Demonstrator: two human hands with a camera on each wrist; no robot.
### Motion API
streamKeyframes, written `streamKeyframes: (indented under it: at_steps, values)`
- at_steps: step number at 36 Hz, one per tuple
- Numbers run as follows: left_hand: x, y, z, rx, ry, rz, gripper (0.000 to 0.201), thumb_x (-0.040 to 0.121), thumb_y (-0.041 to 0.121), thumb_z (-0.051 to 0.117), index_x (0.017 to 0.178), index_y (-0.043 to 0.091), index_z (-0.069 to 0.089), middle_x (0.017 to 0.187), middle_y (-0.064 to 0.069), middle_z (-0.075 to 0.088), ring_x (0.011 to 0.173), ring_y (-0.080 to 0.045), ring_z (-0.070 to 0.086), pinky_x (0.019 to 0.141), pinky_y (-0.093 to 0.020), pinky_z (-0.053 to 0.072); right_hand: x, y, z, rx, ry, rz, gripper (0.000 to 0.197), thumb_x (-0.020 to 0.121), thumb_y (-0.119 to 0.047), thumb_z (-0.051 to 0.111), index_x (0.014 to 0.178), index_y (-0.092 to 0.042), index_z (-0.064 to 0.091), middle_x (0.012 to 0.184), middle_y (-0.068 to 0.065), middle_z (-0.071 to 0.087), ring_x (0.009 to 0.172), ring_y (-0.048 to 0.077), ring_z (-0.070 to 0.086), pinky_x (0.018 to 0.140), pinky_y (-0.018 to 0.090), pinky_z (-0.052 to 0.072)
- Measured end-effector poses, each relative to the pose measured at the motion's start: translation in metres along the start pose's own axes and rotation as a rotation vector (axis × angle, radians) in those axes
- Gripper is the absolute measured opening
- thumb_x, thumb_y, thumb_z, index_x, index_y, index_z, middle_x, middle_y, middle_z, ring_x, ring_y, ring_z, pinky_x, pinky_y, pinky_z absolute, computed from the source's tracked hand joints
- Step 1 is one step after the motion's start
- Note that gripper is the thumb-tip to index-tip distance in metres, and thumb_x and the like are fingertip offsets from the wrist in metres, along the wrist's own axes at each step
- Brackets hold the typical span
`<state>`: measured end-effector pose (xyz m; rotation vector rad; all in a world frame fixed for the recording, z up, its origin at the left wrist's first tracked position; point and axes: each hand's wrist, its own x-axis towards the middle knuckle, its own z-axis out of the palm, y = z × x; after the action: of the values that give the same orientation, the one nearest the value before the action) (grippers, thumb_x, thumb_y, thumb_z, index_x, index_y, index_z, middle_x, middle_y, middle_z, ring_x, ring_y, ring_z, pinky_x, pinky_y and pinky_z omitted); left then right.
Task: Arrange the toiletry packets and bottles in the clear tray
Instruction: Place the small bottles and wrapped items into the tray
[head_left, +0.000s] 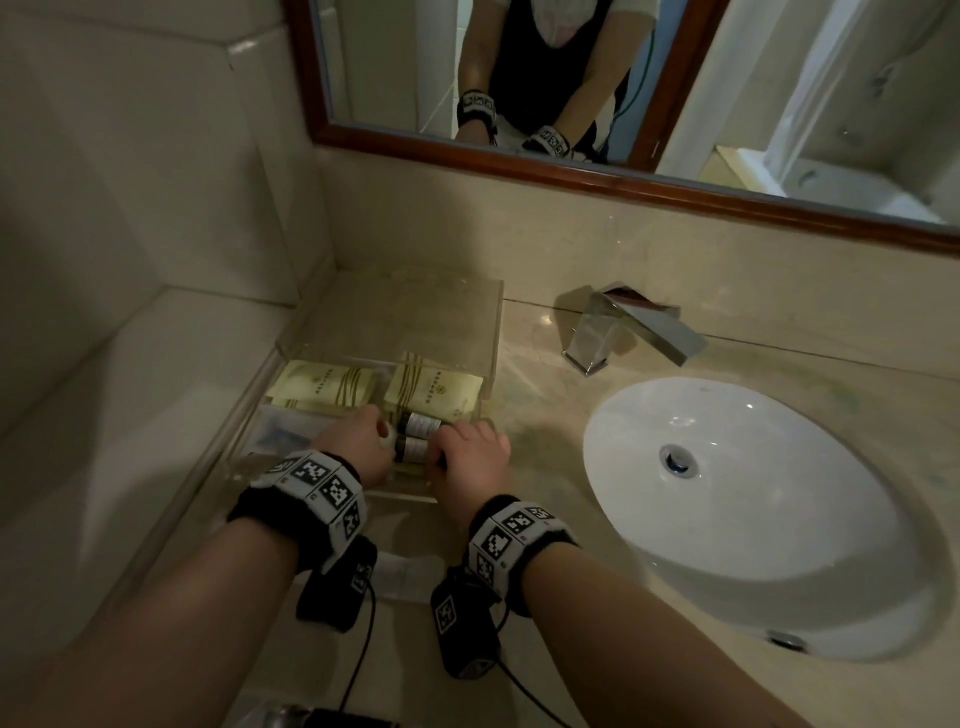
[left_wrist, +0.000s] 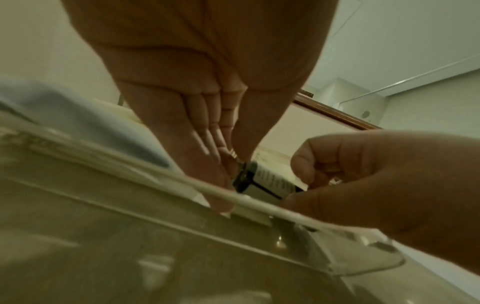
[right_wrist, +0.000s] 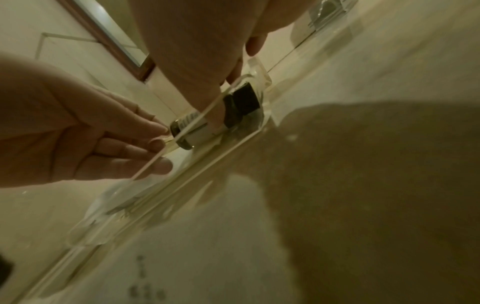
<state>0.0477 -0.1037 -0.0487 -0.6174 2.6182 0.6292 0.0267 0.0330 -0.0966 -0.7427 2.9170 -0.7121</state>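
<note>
- Packets first: two cream toiletry packets, the left packet (head_left: 326, 387) and the right packet (head_left: 434, 391), lie flat in the rear compartments of the clear tray (head_left: 457, 291), which sits on the table (head_left: 540, 415) left of the sink (head_left: 753, 514).
- Left hand (head_left: 358, 441), fingers straight and close together, touches the base ends of two small dark bottles.
- Bottles centre: the far bottle (head_left: 421, 424) and near bottle (head_left: 411, 448) lie side by side in the tray's front right compartment.
- Right hand (head_left: 470, 454), fingers curled, holds the near bottle at its cap end.
- Judged progress: nearly finished; only squaring the bottles appears left.
</note>
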Motion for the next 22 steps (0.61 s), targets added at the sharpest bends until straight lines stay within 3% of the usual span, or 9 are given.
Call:
streamKeyframes:
  at_steps: [13,22]
  values:
    - [0.006,0.006,0.003,0.032,0.038,0.016,0.033,0.089,0.026,0.057,0.118,0.013,0.046,0.113,-0.009,0.064,0.104,-0.025,0.061,0.089,-0.035,0.048,-0.013,0.008,-0.006,0.05,0.029,-0.02,0.009,0.087,-0.016,0.051,0.088,-0.018,0.06,0.1,0.001,0.057,0.102,0.023,0.044,0.088,0.034,0.028]
    - [0.002,0.006,0.005,0.096,0.021,0.012,0.041,0.088,0.027,0.06,0.124,0.013,0.044,0.118,-0.008,0.063,0.108,-0.025,0.06,0.094,-0.036,0.048,-0.017,0.011,-0.015,-0.006,-0.001,-0.024,0.011,0.088,-0.021,0.048,0.093,-0.021,0.058,0.104,-0.001,0.055,0.104,0.021,0.043,0.09,0.033,0.03]
